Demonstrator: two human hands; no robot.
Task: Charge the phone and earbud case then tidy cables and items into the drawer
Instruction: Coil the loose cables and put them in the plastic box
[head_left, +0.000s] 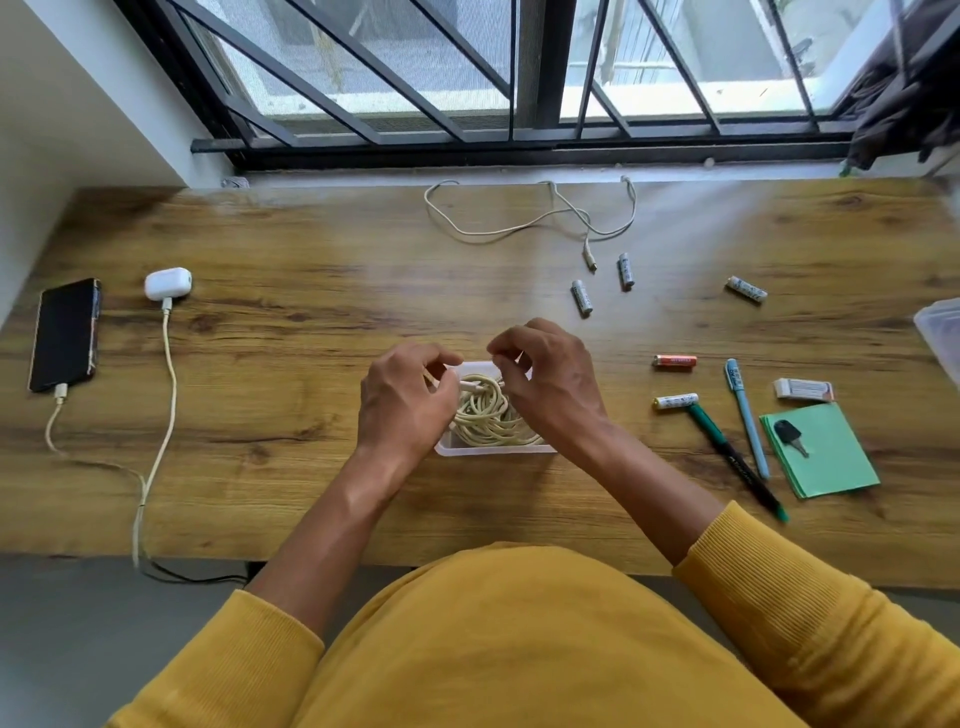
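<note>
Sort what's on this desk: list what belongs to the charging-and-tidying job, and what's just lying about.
Job: phone and earbud case, both plugged in; coiled cable in the small tray, held by left hand and right hand; loose cable; batteries; pens.
Lying about: window grille; dark cloth.

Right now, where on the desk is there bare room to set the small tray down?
Bare wood lies between the earbud case with its cable and the left hand, running back to the window sill. Another patch lies left of the loose cable. Right of the tray is crowded: batteries, pens, green notepad, key.
</note>
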